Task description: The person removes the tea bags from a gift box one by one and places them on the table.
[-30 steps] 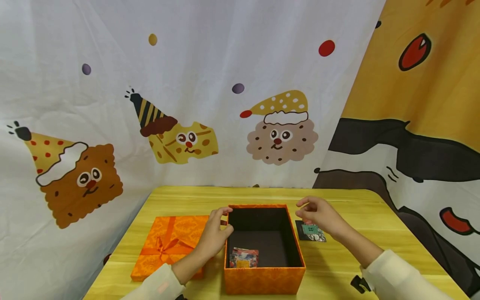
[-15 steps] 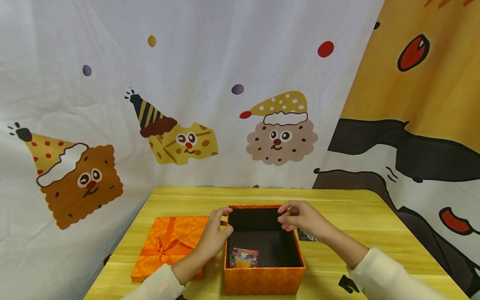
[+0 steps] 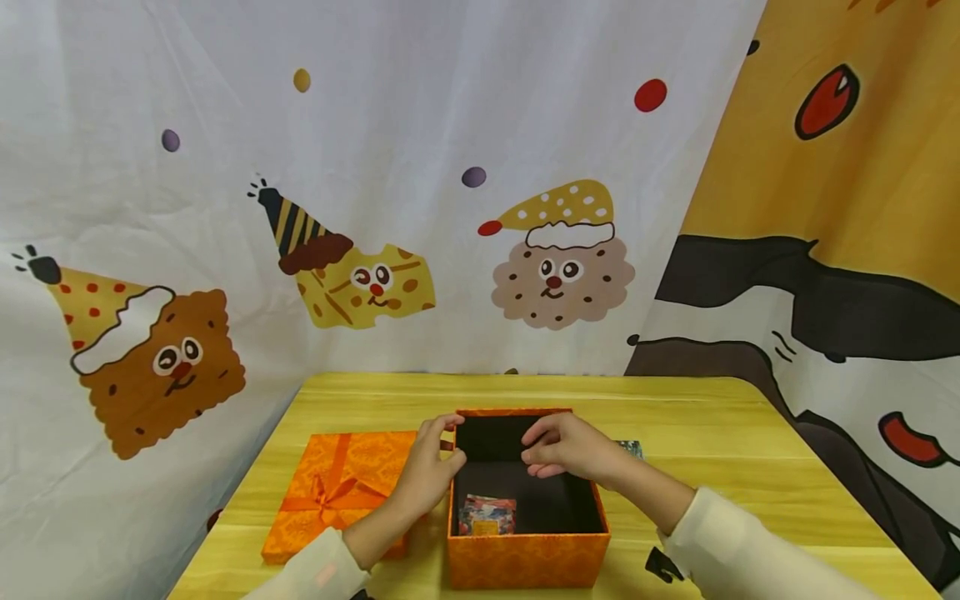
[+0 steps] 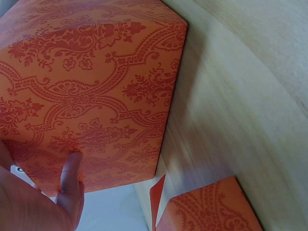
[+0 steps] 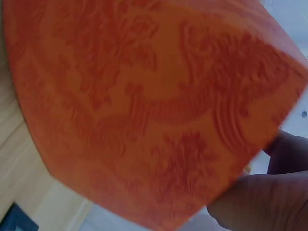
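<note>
An orange patterned gift box with a dark inside stands without its lid on the table. My left hand grips its left rim; in the left wrist view a fingertip touches the outer wall. Above the box opening, my right hand has bent fingers, with thumb and forefinger close together. Whether something small is between them is hidden. Colourful small printed packets or cards lie in the box's near left corner. The right wrist view shows the right thumb beyond the box's edge.
Left of the box lies the orange lid with a ribbon bow. A dark printed card is on the wooden table to the right, partly behind the right hand. A white cartoon-print cloth hangs behind.
My right hand has moved left from above the dark card on the table to over the box opening. The left hand and box have stayed put.
</note>
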Demonstrator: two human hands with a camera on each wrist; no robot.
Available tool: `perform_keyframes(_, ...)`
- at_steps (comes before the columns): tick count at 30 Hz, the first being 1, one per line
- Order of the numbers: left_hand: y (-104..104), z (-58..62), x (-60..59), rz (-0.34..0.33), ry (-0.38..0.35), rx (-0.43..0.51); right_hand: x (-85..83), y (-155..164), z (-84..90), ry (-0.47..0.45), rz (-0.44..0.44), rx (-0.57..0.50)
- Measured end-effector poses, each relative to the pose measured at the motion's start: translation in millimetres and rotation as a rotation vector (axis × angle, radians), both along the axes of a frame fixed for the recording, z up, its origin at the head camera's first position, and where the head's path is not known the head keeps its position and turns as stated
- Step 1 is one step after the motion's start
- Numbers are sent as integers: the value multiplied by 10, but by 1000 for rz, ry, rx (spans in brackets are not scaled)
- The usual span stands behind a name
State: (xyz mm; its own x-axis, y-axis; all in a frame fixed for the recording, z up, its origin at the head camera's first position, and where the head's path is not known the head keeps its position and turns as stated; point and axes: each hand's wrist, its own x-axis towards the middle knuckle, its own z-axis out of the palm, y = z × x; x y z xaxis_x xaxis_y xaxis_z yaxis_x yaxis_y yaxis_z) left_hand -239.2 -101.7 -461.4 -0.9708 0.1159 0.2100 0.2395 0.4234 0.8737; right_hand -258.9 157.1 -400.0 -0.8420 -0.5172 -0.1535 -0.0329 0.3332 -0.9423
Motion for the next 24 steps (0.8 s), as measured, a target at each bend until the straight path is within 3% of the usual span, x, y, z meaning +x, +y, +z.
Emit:
perform_keyframes(4, 10, -7, -2, 0, 1, -2, 19, -125, -44, -8, 7, 14)
perform_keyframes(13, 31, -18, -15, 4, 3, -8, -73, -301, -293, -120, -14, 30)
perform_keyframes(24, 5, -24, -23, 13, -1, -8, -44, -398, -320, -141, 31, 138)
